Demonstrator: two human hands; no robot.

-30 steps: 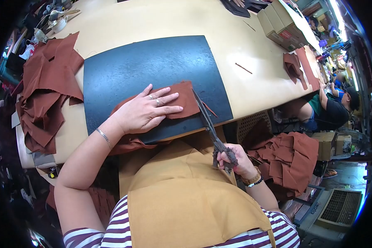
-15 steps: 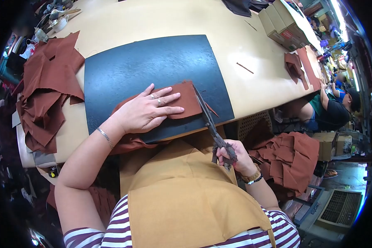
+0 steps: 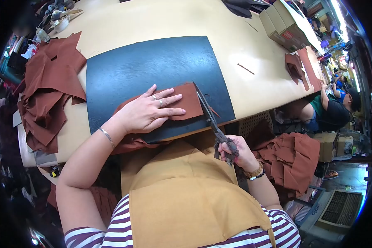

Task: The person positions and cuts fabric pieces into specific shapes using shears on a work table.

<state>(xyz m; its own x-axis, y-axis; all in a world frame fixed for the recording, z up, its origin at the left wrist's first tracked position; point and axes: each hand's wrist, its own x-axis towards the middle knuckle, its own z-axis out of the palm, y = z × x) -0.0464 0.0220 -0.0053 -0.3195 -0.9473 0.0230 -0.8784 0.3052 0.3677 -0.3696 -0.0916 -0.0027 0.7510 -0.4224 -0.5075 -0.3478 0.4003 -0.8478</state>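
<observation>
My left hand (image 3: 153, 108) lies flat with its fingers spread, pressing a reddish-brown piece of fabric (image 3: 190, 101) onto a dark cutting mat (image 3: 149, 62). In my right hand (image 3: 235, 151) I grip long scissors (image 3: 208, 111) by their cloth-wrapped handles. The blades run along the right edge of the fabric, and they look nearly closed. A thin trimmed strip (image 3: 213, 110) lies just to the right of the blades on the mat. More brown fabric hangs over the table edge beneath my left forearm.
Crumpled brown fabric (image 3: 53, 87) covers the table's left side. A cardboard box (image 3: 283, 29) stands at the far right, with brown scraps (image 3: 294, 68) nearer. Stacked brown pieces (image 3: 291, 161) sit right of me. Another person (image 3: 335, 105) sits beyond.
The view has shifted slightly. The thin strip beside the blades lies a little differently. My left hand still presses the fabric, and the scissors stay at its right edge.
</observation>
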